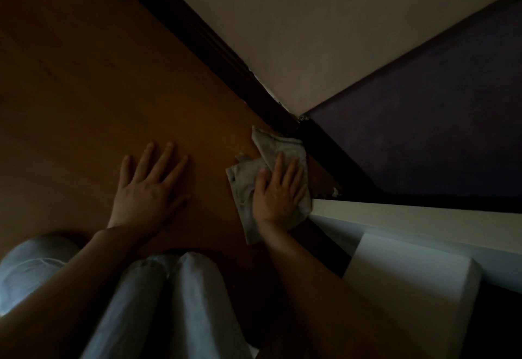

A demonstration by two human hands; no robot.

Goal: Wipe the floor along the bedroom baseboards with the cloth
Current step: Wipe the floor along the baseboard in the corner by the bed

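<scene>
1. The fingers (285, 172) of the right hand (278, 193) lie straight and close together, pressed flat on the cloth (245, 186); they do not curl round it.
2. The fingers (158, 161) of the left hand (148, 189) are spread wide and flat on the bare wooden floor (84, 90), holding nothing.
3. The cloth is pale grey, thin and crumpled, with several folds and a hemmed edge visible near its far end. It lies on the floor in the corner of the room. Its far tip reaches to the dark baseboard (226, 59), and its right part is just beside the second baseboard (339, 161) under the purple wall (423, 118).
4. The floor is of brown-orange wood. Near the corner, some small pale chips show along the baseboards.
5. The other wall (324, 33) is beige.
6. At the right stands a white piece of furniture (409, 268), near the right forearm; what it is I cannot tell.
7. At the bottom are the person's knees in light blue jeans (175, 296), between the two forearms.
</scene>
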